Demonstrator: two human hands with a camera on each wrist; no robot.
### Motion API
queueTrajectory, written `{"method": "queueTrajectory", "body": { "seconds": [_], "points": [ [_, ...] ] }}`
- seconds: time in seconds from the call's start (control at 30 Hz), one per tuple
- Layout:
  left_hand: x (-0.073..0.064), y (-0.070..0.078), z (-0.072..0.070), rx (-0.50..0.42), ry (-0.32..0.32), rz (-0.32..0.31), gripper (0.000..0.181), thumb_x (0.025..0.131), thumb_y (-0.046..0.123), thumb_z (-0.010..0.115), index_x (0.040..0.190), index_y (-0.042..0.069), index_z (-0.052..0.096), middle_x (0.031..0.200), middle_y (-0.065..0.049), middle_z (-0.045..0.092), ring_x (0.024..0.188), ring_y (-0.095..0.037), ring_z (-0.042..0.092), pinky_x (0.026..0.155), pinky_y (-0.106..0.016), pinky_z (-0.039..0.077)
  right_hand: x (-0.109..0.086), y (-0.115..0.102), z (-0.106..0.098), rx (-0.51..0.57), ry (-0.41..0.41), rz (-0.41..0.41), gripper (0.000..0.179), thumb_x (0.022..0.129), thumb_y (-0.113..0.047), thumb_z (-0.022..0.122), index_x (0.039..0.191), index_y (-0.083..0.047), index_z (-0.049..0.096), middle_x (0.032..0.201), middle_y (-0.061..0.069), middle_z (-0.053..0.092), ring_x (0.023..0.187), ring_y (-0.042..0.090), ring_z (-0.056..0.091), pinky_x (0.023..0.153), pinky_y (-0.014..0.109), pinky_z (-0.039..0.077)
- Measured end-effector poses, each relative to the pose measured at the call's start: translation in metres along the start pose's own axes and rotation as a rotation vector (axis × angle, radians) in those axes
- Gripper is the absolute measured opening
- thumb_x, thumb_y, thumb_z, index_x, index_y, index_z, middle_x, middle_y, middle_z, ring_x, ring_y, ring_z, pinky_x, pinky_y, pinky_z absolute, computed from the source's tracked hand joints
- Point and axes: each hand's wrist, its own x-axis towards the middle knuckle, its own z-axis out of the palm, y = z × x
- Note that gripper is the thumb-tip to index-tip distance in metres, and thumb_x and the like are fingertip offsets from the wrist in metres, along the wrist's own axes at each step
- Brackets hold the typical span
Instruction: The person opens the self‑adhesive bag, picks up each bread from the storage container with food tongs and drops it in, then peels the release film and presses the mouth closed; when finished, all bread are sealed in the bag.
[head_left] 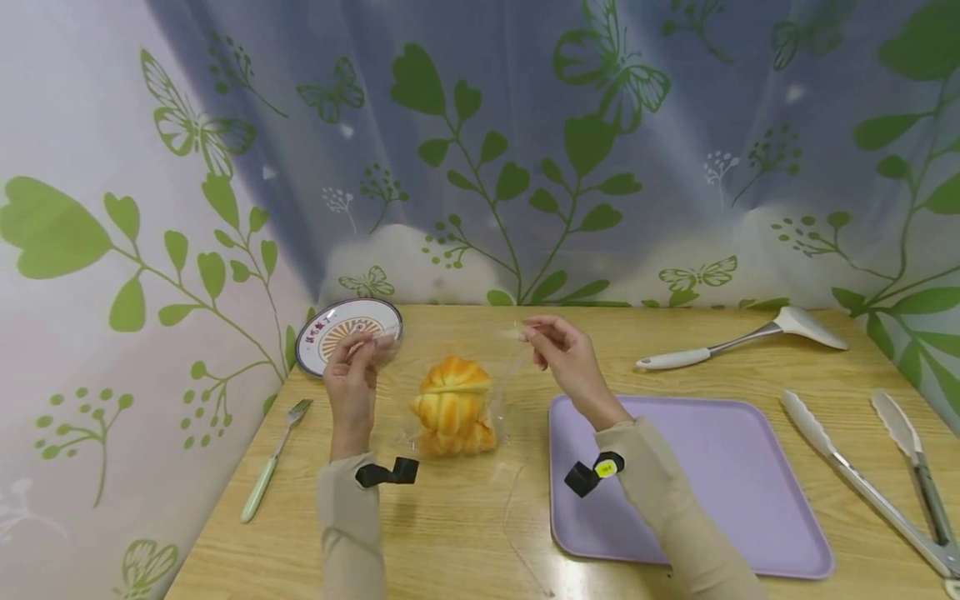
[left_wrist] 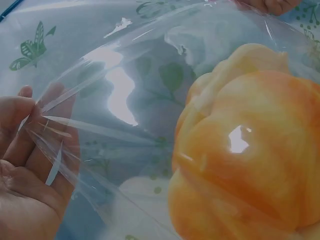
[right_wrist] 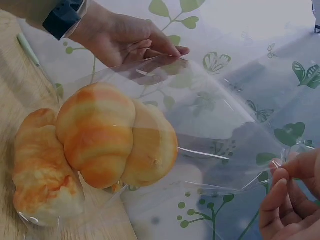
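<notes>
A clear plastic bag (right_wrist: 215,135) holds several golden bread rolls (head_left: 453,408) and hangs spread between both hands above the table. My left hand (head_left: 351,387) pinches one upper corner of the bag between thumb and fingers; the left wrist view shows the film creasing at that pinch. At the opposite upper corner, my right hand (head_left: 566,358) pinches the film with thumb and forefinger. The bread rolls (right_wrist: 97,135) sit low in the bag, seen through the film in the right wrist view. Whether the bag's bottom touches the table cannot be told.
A purple tray (head_left: 720,467) lies under the right forearm. Behind the left hand is a patterned plate (head_left: 315,346), with a green-handled fork (head_left: 270,467) nearer me. A white-handled spatula (head_left: 675,359) and metal tongs (head_left: 862,475) lie at the right. Patterned curtain lines the back and left.
</notes>
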Motion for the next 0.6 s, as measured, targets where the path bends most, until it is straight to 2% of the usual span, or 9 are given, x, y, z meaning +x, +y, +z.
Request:
{"method": "queueTrajectory", "body": {
  "seconds": [0.07, 0.17, 0.3, 0.43, 0.6],
  "points": [
    [-0.0007, 0.0010, -0.0010, -0.029, -0.006, -0.015, 0.028, 0.097, -0.009, 0.045, 0.091, 0.008, 0.066, 0.089, -0.002, 0.074, 0.083, -0.012, 0.073, 0.078, -0.024, 0.058, 0.0000, 0.0004, -0.0010, 0.027, -0.009, -0.005, 0.022, 0.099, -0.004, 0.054, 0.117, 0.005, 0.062, 0.083, -0.015, 0.067, 0.060, 0.004, 0.047, 0.057, 0.019, 0.041],
    [-0.0011, 0.0021, -0.0030, -0.056, -0.011, -0.038, 0.034, 0.097, -0.012, 0.038, 0.088, 0.008, 0.064, 0.085, -0.001, 0.072, 0.081, -0.011, 0.072, 0.077, -0.023, 0.058, -0.0006, -0.0002, -0.0021, 0.051, -0.027, -0.014, 0.018, 0.098, -0.003, 0.054, 0.103, -0.009, 0.070, 0.082, -0.015, 0.068, 0.059, 0.004, 0.047, 0.056, 0.018, 0.040],
    [-0.0008, 0.0030, -0.0051, -0.119, -0.029, -0.066, 0.037, 0.097, -0.012, 0.032, 0.085, 0.007, 0.062, 0.081, -0.002, 0.074, 0.077, -0.012, 0.073, 0.077, -0.024, 0.059, -0.0018, -0.0017, -0.0031, 0.041, -0.054, -0.025, 0.033, 0.097, -0.004, 0.055, 0.087, -0.031, 0.071, 0.081, -0.015, 0.068, 0.060, 0.005, 0.046, 0.057, 0.019, 0.040],
    [-0.0012, 0.0048, -0.0057, -0.157, -0.024, -0.101, 0.036, 0.097, -0.011, 0.032, 0.084, 0.006, 0.061, 0.080, -0.003, 0.074, 0.078, -0.012, 0.074, 0.078, -0.024, 0.059, -0.0031, -0.0014, -0.0051, 0.030, -0.084, -0.050, 0.031, 0.097, -0.004, 0.056, 0.087, -0.029, 0.073, 0.080, -0.015, 0.068, 0.061, 0.007, 0.045, 0.060, 0.021, 0.040],
    [-0.0010, 0.0067, -0.0068, -0.157, -0.015, -0.127, 0.033, 0.097, -0.009, 0.035, 0.084, 0.006, 0.060, 0.081, -0.003, 0.073, 0.076, -0.011, 0.072, 0.077, -0.023, 0.059, -0.0045, 0.0029, -0.0079, 0.008, -0.136, -0.167, 0.027, 0.096, 0.000, 0.055, 0.091, -0.019, 0.073, 0.087, -0.014, 0.066, 0.066, 0.011, 0.045, 0.060, 0.022, 0.042]
  ]
}}
